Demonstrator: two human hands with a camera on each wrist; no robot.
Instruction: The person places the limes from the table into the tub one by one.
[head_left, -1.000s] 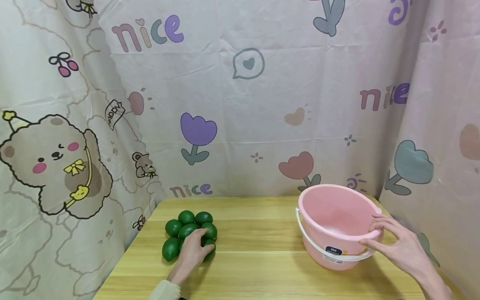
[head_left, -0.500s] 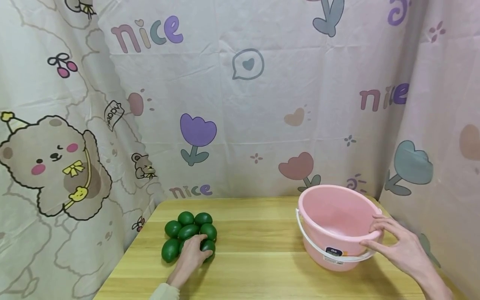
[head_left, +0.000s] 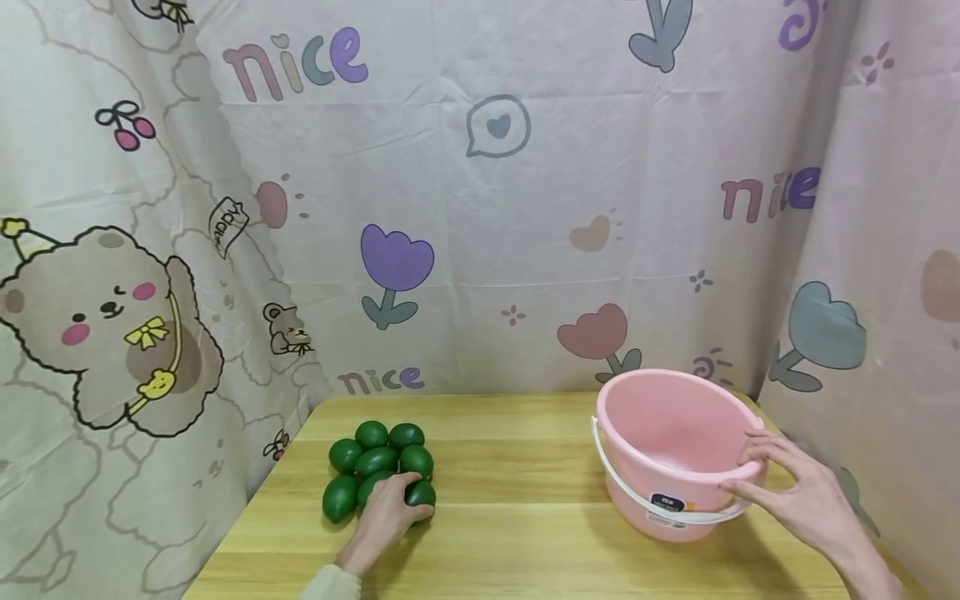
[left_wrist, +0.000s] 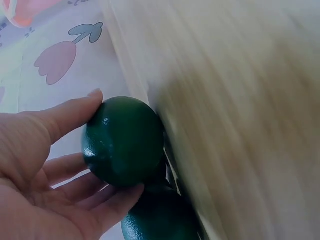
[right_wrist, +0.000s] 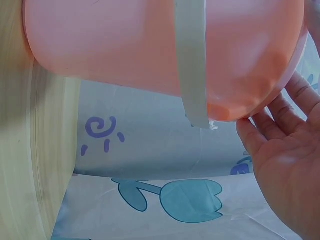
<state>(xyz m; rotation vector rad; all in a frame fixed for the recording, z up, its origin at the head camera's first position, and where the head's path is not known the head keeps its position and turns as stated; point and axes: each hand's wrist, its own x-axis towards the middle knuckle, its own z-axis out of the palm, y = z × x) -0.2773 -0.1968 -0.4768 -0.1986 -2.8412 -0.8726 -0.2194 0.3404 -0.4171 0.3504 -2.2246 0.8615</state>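
My left hand (head_left: 384,510) is at the near right corner of a cluster of glossy, dark green oval fruits (head_left: 377,461). Its thumb and fingers hold the nearest right green oval fruit (head_left: 421,495) from its sides. In the left wrist view the thumb lies on one side of that fruit and fingertips on the other, with a second fruit (left_wrist: 160,215) just beside it. At the right, my right hand (head_left: 806,492) grips the rim of a pink plastic bucket (head_left: 675,458), thumb outside and fingers over the edge. The bucket stands tilted slightly toward me.
The wooden table (head_left: 510,492) runs between the fruits and the bucket. The bucket's white handle (head_left: 645,502) hangs down its near side. A printed curtain (head_left: 480,217) closes off the back and both sides.
The left hand has shifted slightly, and the near right fruit has moved a little to the right, apart from its neighbours. The right hand and the bucket have stayed put.
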